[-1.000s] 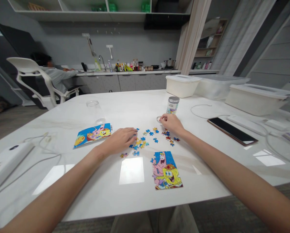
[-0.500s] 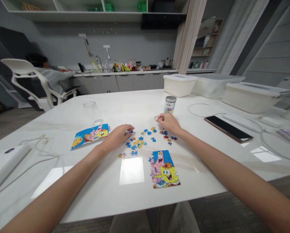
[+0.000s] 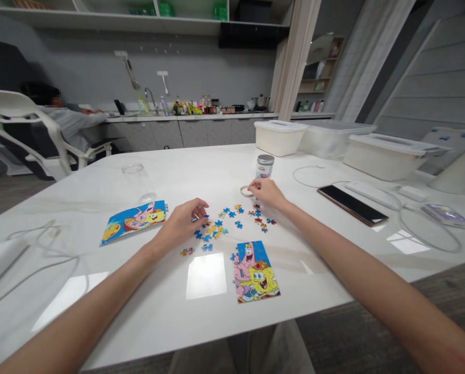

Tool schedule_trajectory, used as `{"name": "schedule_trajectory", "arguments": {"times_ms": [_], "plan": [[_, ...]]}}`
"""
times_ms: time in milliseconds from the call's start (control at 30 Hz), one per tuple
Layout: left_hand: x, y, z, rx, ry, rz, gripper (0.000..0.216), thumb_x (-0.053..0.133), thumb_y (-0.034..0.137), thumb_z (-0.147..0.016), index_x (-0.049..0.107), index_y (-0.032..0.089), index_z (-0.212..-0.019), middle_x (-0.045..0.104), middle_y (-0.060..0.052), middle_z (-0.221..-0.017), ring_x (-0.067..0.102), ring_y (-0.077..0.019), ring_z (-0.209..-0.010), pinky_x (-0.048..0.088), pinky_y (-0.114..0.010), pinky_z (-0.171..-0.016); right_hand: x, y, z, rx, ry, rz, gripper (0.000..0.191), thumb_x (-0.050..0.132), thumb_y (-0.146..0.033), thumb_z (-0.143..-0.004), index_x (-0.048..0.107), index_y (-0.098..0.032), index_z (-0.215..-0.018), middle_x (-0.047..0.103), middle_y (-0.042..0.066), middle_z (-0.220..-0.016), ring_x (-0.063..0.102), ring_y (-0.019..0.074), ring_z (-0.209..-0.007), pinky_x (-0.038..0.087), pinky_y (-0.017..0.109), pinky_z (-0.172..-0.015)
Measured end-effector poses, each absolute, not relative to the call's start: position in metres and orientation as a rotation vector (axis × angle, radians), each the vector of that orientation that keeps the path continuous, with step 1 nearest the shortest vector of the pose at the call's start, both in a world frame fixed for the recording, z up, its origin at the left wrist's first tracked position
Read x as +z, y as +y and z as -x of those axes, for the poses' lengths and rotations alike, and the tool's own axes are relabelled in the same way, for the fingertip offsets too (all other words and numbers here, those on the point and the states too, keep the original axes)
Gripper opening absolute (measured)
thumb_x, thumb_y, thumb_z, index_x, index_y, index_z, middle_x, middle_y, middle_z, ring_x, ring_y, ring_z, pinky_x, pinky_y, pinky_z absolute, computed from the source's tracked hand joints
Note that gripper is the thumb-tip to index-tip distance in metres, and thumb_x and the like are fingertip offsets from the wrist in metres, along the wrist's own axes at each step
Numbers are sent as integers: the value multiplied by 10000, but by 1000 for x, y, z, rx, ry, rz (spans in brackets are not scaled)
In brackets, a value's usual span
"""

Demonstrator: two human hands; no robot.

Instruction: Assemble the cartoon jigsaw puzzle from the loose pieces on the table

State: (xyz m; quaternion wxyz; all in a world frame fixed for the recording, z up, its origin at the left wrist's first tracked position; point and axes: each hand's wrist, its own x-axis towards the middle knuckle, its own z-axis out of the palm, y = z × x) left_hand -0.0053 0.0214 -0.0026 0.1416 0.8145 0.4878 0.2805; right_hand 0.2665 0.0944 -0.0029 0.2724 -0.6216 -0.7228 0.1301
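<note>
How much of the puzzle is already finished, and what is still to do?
Done: a joined block with two cartoon figures lies near the table edge. In hand: the left hand reaches into the loose pieces; the right hand is at a small ring by the tube. Left: those scattered pieces, many blue, lie unjoined between the hands.

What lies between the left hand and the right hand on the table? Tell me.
Loose jigsaw pieces, mostly blue and yellow, lie scattered on the white table between the left hand and the right hand, seen in the head view.
</note>
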Motion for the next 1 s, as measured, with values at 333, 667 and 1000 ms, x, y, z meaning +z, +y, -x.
{"name": "schedule_trajectory", "arguments": {"times_ms": [333,667,1000], "plan": [[2,12,0,878,1462,-2156,141,513,271,-789,602,242,-894,750,-19,-875,726,-195,-783,556,-321,-750,-1,97,-271,496,-1961,1593,203,545,-214,-841,728,-132,-868,658,26,-602,589,151,-619,398,244,-619],[-1,14,1,913,1558,-2069,243,532,405,-771,572,238,-943,743,-49,-986,731,-246,-894,560,-322,-773,-2,103,-288,879,-2131,1367,171,576,-233,-829,708,-123,-824,618,-11,-537,487,85,-446,400,211,-508],[22,39,64,448,1586,-2704,290,382,368,-861,626,218,-911,680,-86,-907,638,-231,-782,494,-344,-752,-2,97,-287,1036,-2220,1267,170,587,-268,-818,685,-129,-824,636,-2,-589,507,80,-462,419,209,-497]]}}
